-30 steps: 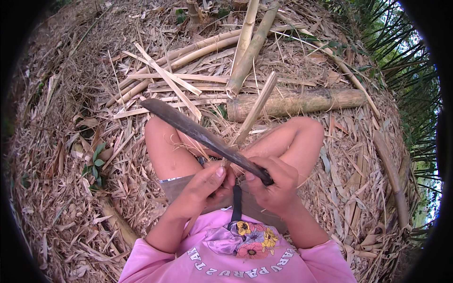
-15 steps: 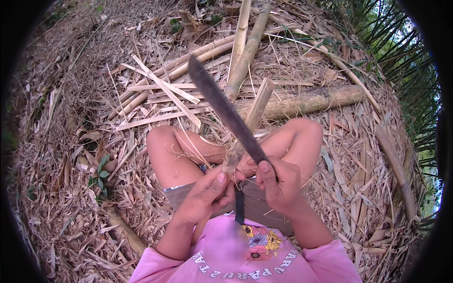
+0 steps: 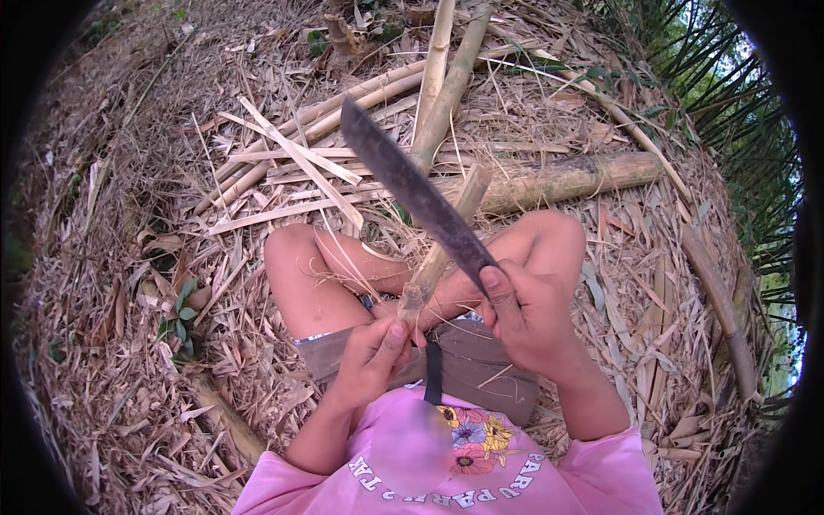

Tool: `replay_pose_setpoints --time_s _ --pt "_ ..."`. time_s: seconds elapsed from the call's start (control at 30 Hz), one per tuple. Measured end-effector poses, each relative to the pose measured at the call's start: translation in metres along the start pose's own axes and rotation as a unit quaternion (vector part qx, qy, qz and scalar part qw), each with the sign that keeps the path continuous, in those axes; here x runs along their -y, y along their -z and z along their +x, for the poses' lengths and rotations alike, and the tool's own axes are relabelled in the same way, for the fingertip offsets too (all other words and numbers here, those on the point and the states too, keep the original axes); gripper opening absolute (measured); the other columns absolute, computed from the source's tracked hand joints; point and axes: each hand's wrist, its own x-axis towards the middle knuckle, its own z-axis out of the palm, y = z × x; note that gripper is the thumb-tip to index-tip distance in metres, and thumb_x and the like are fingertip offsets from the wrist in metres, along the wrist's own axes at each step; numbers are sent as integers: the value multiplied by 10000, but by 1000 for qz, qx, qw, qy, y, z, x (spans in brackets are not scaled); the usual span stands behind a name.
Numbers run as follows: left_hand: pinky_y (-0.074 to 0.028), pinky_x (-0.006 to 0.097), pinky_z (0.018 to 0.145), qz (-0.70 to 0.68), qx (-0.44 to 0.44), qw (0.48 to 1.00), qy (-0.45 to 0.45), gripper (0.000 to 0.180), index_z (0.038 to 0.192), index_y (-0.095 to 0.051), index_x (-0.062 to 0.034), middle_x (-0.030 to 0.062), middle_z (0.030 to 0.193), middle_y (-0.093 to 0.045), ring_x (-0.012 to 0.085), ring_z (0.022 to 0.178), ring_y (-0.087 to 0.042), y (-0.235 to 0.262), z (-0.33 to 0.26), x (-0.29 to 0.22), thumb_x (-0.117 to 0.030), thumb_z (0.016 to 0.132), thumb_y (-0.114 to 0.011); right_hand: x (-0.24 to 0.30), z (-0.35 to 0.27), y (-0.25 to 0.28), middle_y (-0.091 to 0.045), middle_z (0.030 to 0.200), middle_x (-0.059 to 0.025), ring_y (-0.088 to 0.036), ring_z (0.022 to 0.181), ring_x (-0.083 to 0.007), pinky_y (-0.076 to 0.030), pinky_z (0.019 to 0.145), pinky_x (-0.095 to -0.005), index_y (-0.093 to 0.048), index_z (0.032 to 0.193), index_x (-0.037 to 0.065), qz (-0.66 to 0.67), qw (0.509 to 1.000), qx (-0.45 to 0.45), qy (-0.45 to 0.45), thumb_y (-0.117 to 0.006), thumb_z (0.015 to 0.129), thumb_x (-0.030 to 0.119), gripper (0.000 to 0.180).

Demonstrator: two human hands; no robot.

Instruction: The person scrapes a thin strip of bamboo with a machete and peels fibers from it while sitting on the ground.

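Observation:
My right hand [image 3: 534, 316] is closed around the base of a machete [image 3: 412, 190]. Its long dark blade slants up and to the left, crossing over a split bamboo piece [image 3: 439, 249]. The near end of that bamboo is gripped in my left hand [image 3: 378, 352], with the thumb along it. From there the piece runs up and to the right between my crossed legs, its far end near a thick bamboo pole. The machete's handle is hidden inside my fist.
Beyond my legs lie the thick bamboo pole [image 3: 566, 182], several split strips [image 3: 300, 159] on the left, and a standing-away pole [image 3: 451, 94]. Dry leaves [image 3: 154, 343] cover the ground. A green sprig [image 3: 180, 322] grows at left; bamboo stems rise at right.
My right hand has shifted slightly right with the machete, and the blade lies a little lower. More of the bamboo piece shows beside my left hand, which has moved slightly left.

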Motion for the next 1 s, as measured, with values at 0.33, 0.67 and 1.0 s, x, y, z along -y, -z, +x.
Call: replay_pose_setpoints --time_s 0.33,0.67,1.0 --pt "-367 267 514 113 -57 991 -41 354 840 -592 -15 17 587 -484 101 535 -463 -1 -5 1 -242 1050 -419 9 3 4 -569 594 -185 -587 516 -357 -436 503 -416 -600 832 -6 -70 997 -21 5 -509 1011 217 300" --pt "-371 271 512 140 -65 986 -62 339 828 -580 -21 8 599 -506 88 543 -471 -6 -13 -2 -245 1041 -442 17 1 18 -580 585 -135 -595 517 -286 -459 519 -368 -630 869 -10 -42 996 18 -74 -491 1022 265 344" --pt "-447 343 567 179 -85 976 -88 211 953 -589 10 116 657 -574 211 565 -560 -12 -16 -3 -162 1018 -485 24 -4 15 -592 604 -182 -620 552 -336 -474 563 -417 -638 838 8 -61 996 24 -65 -509 1012 259 332"
